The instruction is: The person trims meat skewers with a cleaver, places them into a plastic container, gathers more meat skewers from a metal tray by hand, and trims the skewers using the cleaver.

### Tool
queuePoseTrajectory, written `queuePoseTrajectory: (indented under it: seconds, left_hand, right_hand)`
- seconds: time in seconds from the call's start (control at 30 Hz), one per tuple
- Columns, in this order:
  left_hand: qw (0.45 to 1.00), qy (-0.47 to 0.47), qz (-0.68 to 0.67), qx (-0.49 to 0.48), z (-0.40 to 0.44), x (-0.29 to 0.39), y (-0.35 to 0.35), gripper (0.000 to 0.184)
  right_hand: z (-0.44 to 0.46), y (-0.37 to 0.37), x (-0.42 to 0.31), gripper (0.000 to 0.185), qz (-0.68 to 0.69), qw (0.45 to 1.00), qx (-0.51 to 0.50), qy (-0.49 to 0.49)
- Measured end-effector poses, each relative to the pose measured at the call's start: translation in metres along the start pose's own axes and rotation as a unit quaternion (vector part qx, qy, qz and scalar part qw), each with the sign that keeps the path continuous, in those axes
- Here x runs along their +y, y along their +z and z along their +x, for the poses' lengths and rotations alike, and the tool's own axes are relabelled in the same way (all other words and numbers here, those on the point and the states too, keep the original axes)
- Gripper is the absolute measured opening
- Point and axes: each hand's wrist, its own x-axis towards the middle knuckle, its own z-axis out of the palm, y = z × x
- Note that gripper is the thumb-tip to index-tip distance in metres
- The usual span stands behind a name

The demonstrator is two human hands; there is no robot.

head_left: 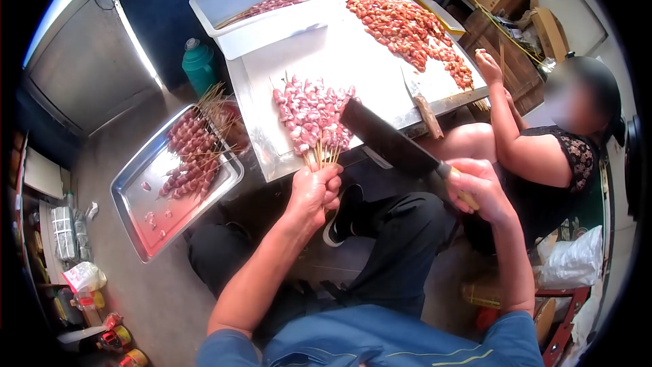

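My left hand (315, 194) is closed around the stick ends of a bunch of meat skewers (314, 112). Their pink, lumpy meat lies on the white tabletop (272, 71) near its front edge. In my right hand (481, 190) is a cleaver (390, 137), gripped by its wooden handle. The dark blade reaches up and left, its tip at the right side of the skewered meat; whether it touches cannot be told. A knife (422, 103) with a wooden handle lies at the table's right front edge.
A white tub (272, 35) holding skewers stands at the table's back left. Reddish meat pieces (401, 24) are heaped at the back right. A metal tray (142, 197) of skewers sits lower left, beside a green flask (198, 68). Another person (543, 156) sits at the right.
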Motion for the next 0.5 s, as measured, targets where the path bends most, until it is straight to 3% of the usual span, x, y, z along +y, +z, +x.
queuePoseTrajectory:
  seconds: [0.17,0.3,0.5]
  left_hand:
    - [1.000,0.001,0.016,-0.003,0.000,0.001,0.001,0.007]
    - [1.000,-0.001,0.015,0.007,-0.001,0.001,0.000,0.007]
    - [1.000,-0.006,0.003,0.005,-0.002,0.001,0.003,0.007]
  right_hand:
    - [0.045,0.033,-0.006,0.031,0.080,0.996,0.027,-0.034]
    - [0.042,0.030,0.008,0.026,-0.022,0.999,-0.027,-0.011]
    - [-0.010,-0.003,0.003,0.029,-0.014,0.999,0.012,0.034]
